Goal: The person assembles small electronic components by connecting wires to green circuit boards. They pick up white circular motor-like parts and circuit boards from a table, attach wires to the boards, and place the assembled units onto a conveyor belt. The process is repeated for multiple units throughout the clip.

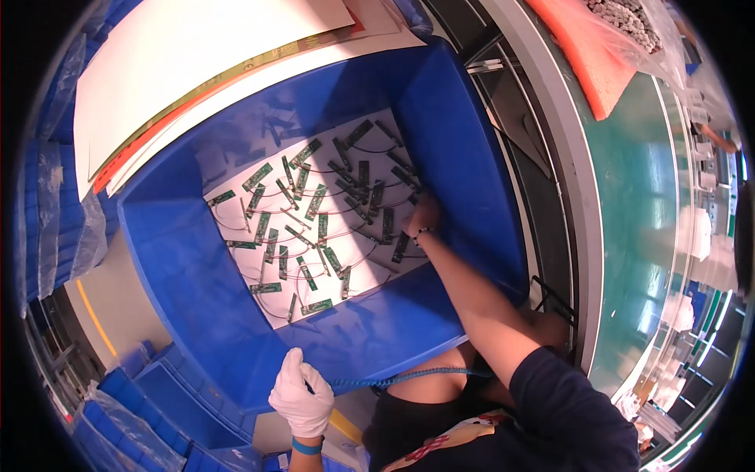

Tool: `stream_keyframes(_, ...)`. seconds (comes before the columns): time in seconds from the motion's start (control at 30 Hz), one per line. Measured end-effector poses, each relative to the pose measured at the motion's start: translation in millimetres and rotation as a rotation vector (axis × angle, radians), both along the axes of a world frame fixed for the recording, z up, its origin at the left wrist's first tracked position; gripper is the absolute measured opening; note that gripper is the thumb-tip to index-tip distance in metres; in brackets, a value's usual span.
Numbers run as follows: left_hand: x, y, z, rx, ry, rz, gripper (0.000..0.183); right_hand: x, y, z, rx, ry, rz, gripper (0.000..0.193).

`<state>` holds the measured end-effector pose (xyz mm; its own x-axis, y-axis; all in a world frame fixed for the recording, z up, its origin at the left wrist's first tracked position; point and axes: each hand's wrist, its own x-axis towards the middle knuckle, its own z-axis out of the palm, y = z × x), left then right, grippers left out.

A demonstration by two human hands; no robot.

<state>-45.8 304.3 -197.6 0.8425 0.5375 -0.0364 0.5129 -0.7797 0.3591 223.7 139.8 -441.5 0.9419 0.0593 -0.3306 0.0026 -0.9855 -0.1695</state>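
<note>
A big blue plastic bin [464, 149] stands in front of me, its white-lined floor strewn with several small green circuit boards [314, 203] with thin wires. My right hand [422, 214], bare, reaches deep into the bin at its right side and rests among the boards there; its fingers are hidden, so I cannot tell what they hold. My left hand [301, 393], in a white glove, grips the bin's near rim [346, 370] at the lower left.
White sheets and a flat board [197, 47] lie across the bin's far edge. A green conveyor bench [629, 197] runs along the right, with an orange foam pad [586, 55] and a clear bag of small parts [629, 20]. Stacked blue bins [149, 401] sit lower left.
</note>
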Motion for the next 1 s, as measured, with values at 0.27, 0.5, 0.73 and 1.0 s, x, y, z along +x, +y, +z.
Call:
stream_keyframes(0.27, -3, -2, 0, -0.025, 0.05, 0.008, 0.023, 7, 19, 9, -0.129, 0.168, -0.202, 0.051)
stream_keyframes(0.5, 1, -3, 3, -0.006, 0.031, 0.03, 0.02, 9, 8, 9, -0.175, 0.109, -0.059, 0.036)
stream_keyframes(0.73, 0, 11, 6, -0.227, 0.044, 0.064, 0.026, 14, -26, 3, 0.421, 0.026, -0.013, 0.017)
stream_keyframes(1.0, 40, 115, -41, -0.463, 0.458, 0.119, 0.044, 13, -28, 30, 0.184, -0.098, 0.06, 0.01)
